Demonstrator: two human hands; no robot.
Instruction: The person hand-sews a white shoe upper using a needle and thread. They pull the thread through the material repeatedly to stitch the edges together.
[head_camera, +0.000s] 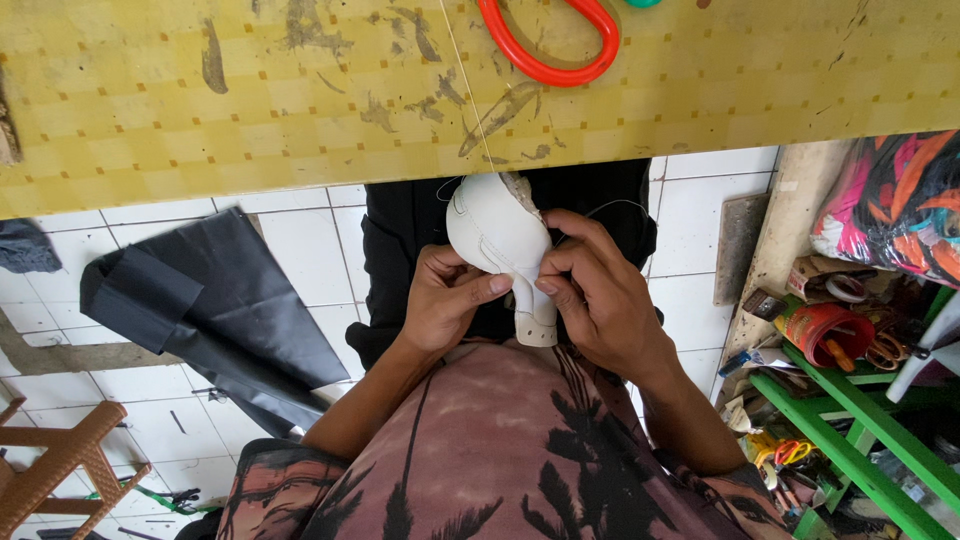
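I hold a white leather shoe upper (497, 240) with stitched seams over my lap, just below the edge of the yellow checked worktable (250, 100). My left hand (445, 300) grips its left side, thumb pressed against the strap. My right hand (600, 290) pinches the right edge of the same piece between thumb and fingers. A thin thread (462, 70) runs from the piece up across the table. Orange-handled scissors (555, 45) lie on the table above my hands.
A black sheet of material (215, 310) lies on the white tiled floor at left, with a wooden stool (60, 470) at lower left. At right, a green rack (860, 440) holds a red cup, scissors and clutter beside a colourful bag (895, 205).
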